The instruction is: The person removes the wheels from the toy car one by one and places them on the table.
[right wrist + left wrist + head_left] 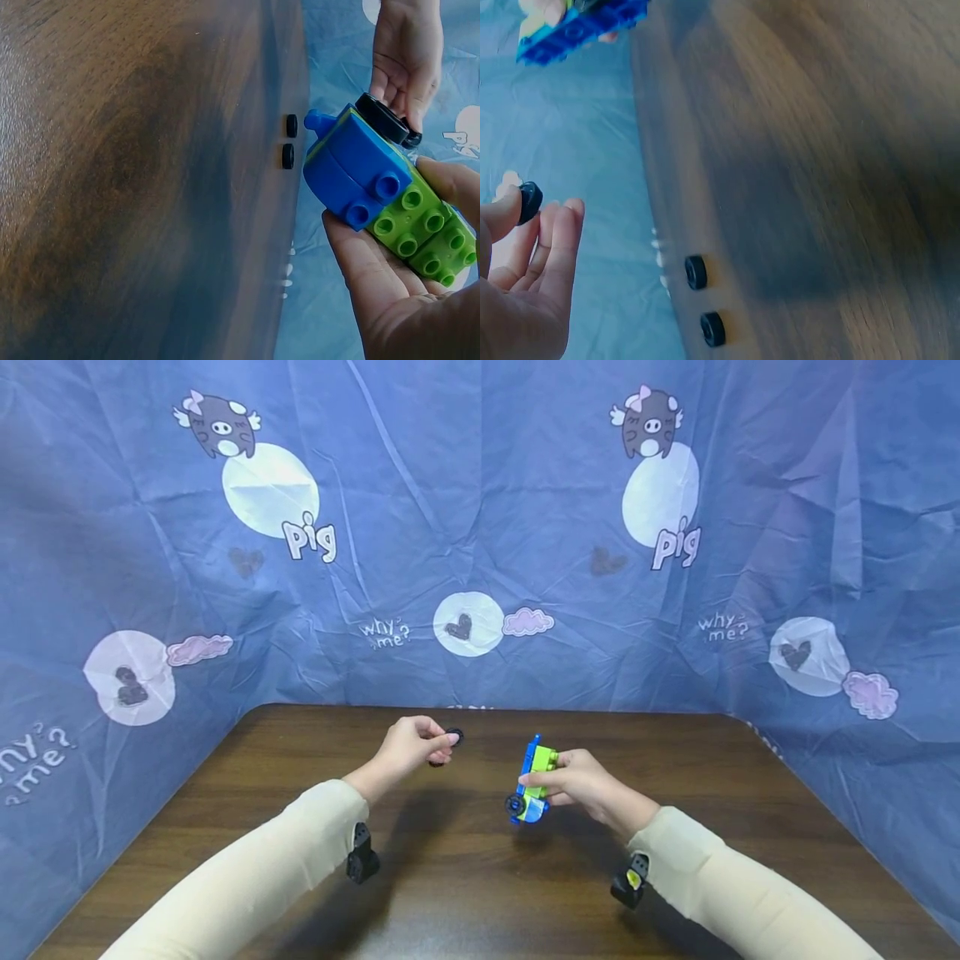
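Note:
A toy block car (538, 777) of green and blue studded bricks is gripped by my right hand (585, 781), fingers and thumb on either side of it. One black wheel (381, 118) sits on the car's side, near the blue brick (356, 169). My left hand (412, 745) is to the left of the car, apart from it. Its thumb and forefinger pinch a loose black wheel (529, 202), while the other fingers are stretched out in the left wrist view. The blue underside (585, 31) of the car shows at the top left there.
Two more black wheels, a nearer one (713, 328) and another (696, 271), stand on the brown wooden table (450, 877) close to its edge. Beyond the table hangs a blue printed cloth (480, 527).

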Motion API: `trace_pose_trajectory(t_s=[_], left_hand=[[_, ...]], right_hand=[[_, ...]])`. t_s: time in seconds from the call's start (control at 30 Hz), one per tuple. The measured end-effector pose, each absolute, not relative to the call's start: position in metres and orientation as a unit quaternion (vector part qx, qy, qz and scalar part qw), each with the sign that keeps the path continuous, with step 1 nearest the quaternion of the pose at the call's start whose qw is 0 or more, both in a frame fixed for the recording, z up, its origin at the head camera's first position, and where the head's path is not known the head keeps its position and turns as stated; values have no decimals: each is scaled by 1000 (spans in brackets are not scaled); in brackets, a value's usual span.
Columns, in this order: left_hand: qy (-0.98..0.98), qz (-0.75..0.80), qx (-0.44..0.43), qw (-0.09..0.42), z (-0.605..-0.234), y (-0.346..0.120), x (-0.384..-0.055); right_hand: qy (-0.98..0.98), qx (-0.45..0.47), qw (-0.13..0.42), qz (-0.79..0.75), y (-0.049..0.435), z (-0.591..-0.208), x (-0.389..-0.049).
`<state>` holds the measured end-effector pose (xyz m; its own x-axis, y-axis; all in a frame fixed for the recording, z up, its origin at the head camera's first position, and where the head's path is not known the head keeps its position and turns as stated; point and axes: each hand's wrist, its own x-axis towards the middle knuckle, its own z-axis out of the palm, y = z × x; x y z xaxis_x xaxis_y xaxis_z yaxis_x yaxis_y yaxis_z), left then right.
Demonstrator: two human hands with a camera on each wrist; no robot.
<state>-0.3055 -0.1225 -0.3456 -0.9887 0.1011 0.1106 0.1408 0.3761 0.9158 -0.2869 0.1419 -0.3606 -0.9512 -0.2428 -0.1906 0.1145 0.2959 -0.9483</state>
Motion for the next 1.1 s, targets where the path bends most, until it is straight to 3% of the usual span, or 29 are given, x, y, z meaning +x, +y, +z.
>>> trace_pose_trajectory(t_s=[0.53,1.1], left_hand=[[-828,-558,34,33,-366,-174,-329],[-784,-606,132,-14,-389,-204,-347]], right_hand=[[804,-41,163,-571,145,-358,-288],[818,-38,175,-547,147,-357,-287]])
